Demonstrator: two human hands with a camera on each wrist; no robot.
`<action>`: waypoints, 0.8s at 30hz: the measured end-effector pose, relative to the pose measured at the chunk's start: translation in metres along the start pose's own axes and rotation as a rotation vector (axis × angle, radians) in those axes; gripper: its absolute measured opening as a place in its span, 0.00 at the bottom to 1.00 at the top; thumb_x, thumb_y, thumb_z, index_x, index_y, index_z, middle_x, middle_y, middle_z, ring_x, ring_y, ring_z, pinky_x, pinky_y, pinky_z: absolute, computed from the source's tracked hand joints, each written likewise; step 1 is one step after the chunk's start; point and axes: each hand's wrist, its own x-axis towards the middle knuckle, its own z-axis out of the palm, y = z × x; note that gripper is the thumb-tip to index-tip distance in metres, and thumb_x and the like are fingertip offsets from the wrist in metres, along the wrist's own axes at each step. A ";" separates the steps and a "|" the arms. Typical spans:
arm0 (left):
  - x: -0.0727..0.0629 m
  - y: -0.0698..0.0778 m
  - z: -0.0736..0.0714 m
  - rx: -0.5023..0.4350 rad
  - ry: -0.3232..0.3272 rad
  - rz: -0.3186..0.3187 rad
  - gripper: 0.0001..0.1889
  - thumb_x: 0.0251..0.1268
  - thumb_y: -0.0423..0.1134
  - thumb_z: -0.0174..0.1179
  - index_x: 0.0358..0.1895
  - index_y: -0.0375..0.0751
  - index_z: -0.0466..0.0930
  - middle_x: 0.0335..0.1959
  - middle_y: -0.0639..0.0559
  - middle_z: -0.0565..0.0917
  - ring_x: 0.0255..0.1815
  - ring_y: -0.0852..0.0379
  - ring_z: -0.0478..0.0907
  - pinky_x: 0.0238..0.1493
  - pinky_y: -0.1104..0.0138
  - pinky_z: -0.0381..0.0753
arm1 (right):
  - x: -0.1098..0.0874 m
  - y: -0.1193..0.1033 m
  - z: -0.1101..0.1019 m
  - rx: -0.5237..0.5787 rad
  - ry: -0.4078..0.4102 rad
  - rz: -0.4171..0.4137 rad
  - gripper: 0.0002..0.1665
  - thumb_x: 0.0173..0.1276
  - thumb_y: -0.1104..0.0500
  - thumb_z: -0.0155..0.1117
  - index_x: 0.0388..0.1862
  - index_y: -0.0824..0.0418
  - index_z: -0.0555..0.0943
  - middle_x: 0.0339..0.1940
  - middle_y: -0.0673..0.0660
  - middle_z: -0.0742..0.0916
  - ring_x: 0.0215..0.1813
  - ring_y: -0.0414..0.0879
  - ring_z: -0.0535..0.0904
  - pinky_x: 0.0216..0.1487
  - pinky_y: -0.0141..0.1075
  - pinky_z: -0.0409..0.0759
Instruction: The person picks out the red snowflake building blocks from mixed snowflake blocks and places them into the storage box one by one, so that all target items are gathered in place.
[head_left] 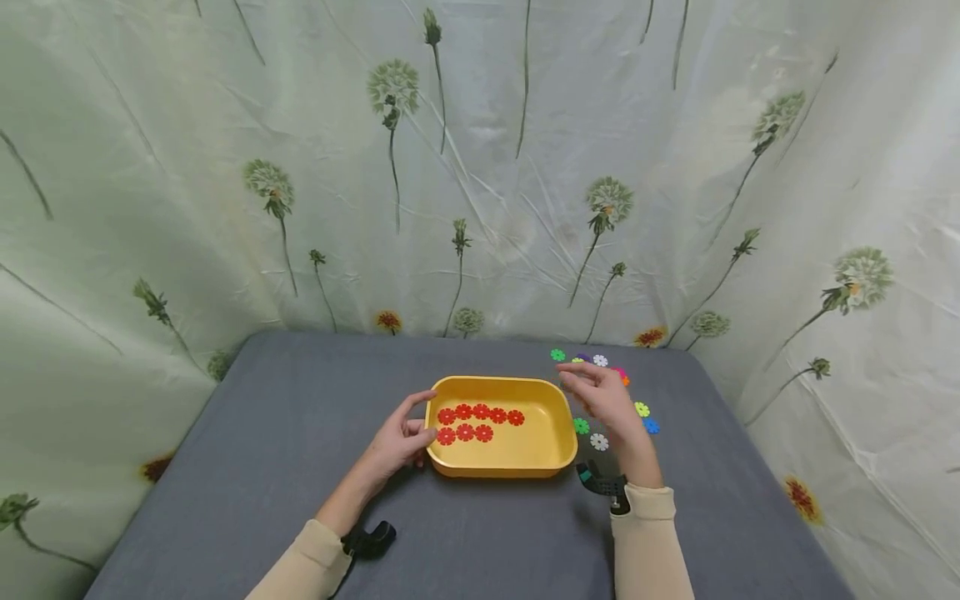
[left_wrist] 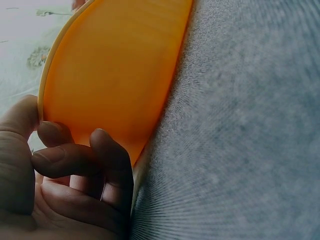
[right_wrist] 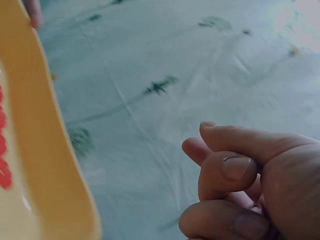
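Observation:
A yellow plastic tray (head_left: 540,450) with rounded corners stands on the grey tabletop. Inside it, several red flower-shaped discs (head_left: 482,412) lie in two rows toward the left side. My left hand (head_left: 397,433) grips the tray's left end, and in the left wrist view its fingers (left_wrist: 112,160) lie against the outer wall. Over the tray's right edge hovers my right hand (head_left: 603,398), its fingers loosely bent. The right wrist view shows no disc between that hand's thumb (right_wrist: 235,137) and fingers.
Right of the tray, loose flower discs are scattered, among them a green one (head_left: 581,426), a white one (head_left: 598,442), a blue one (head_left: 651,426) and a yellow one (head_left: 642,409). Some lie partly behind my right hand. A dandelion-print curtain (head_left: 495,208) rises behind the table.

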 end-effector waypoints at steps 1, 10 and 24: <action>0.000 0.000 0.000 -0.002 0.001 -0.003 0.35 0.76 0.37 0.64 0.80 0.54 0.61 0.24 0.55 0.80 0.21 0.55 0.75 0.24 0.67 0.74 | -0.001 0.001 -0.006 0.004 0.022 0.005 0.26 0.80 0.51 0.65 0.67 0.67 0.81 0.13 0.44 0.69 0.16 0.38 0.58 0.22 0.30 0.61; 0.000 0.001 0.000 0.007 0.007 -0.003 0.35 0.76 0.37 0.64 0.80 0.53 0.60 0.23 0.55 0.79 0.20 0.55 0.75 0.24 0.67 0.75 | -0.008 0.020 -0.049 0.034 0.133 0.084 0.28 0.80 0.48 0.65 0.68 0.66 0.79 0.13 0.42 0.68 0.17 0.37 0.59 0.23 0.34 0.60; 0.000 0.001 0.001 0.008 0.011 -0.019 0.35 0.75 0.37 0.65 0.80 0.54 0.61 0.24 0.54 0.81 0.21 0.55 0.75 0.24 0.68 0.74 | -0.012 0.066 -0.085 -0.091 0.116 0.203 0.35 0.80 0.48 0.64 0.76 0.67 0.73 0.14 0.40 0.68 0.18 0.36 0.59 0.24 0.34 0.63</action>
